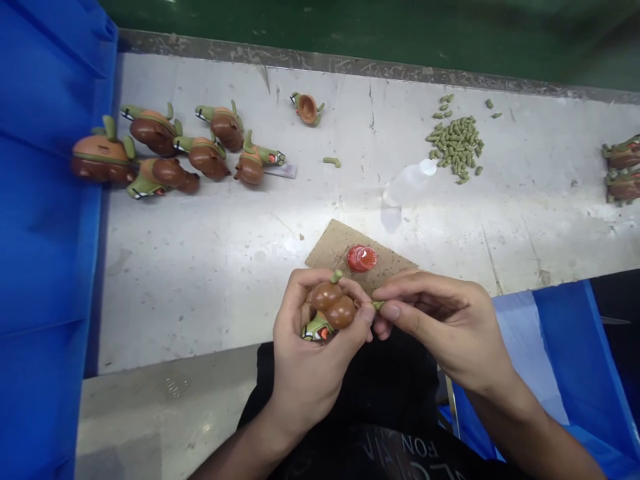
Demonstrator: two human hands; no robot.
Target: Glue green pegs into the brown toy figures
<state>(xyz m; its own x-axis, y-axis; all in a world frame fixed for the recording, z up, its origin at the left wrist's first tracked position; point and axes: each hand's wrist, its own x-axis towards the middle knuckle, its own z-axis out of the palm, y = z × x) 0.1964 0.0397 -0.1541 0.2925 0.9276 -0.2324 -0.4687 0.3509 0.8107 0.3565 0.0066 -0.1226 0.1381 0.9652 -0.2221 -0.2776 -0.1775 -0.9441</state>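
Blue crate (pixel 45 233) far left, finished figures (pixel 175 150) lying beside it. Left hand (pixel 310 347) wraps tight around a brown-green toy figure (pixel 331 308); right hand (pixel 445 327) pinches what looks like a small green peg (pixel 379 305) against it. Green pegs (pixel 456 143) piled further right.

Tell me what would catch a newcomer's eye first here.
The two hands at bottom centre: the left hand cups a brown and green toy figure while the right hand pinches a small green piece against it. Next, the cluster of finished figures at upper left beside the blue bin, and the pile of green pieces at upper right.
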